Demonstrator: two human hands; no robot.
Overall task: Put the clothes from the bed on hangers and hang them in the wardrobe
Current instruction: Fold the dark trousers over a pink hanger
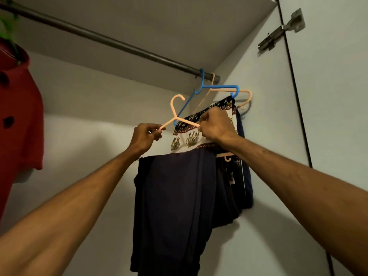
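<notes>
Both arms reach up inside the wardrobe. A peach hanger (175,108) carries dark navy trousers (175,196) folded over its bar. My left hand (146,137) pinches the hanger's left arm, and my right hand (216,125) grips its right arm. The hook is below the metal rail (111,41) and not on it. Behind, a blue hanger (219,87) on the rail holds an elephant-print garment (187,139), and another peach hanger (246,96) hangs beside it with dark clothing.
A red buttoned garment (18,120) hangs at the far left on a green hanger (8,26). The wardrobe's right side panel and door with a metal hinge (282,30) stand close to the hung clothes. A long stretch of bare rail runs between the red garment and the blue hanger.
</notes>
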